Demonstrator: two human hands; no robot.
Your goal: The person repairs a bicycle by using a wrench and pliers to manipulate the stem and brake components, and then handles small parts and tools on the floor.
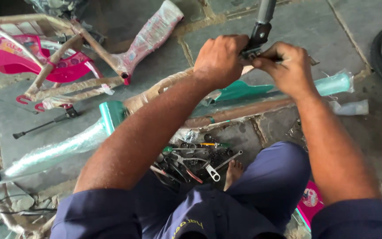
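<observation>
Both hands work at the clamp (254, 44) under the grey post (265, 11). The left hand (219, 57) grips the clamp; the right hand (288, 66) pinches a tool there. The teal frame (85, 137) lies wrapped, so most assembly seems left.

Tools (195, 163) between knees, wrapped frame (58, 150) left (seat (36, 59) perhaps behind)

Glossy plastic-wrapped teal frame (63, 148), rough stone floor (306, 26)
</observation>
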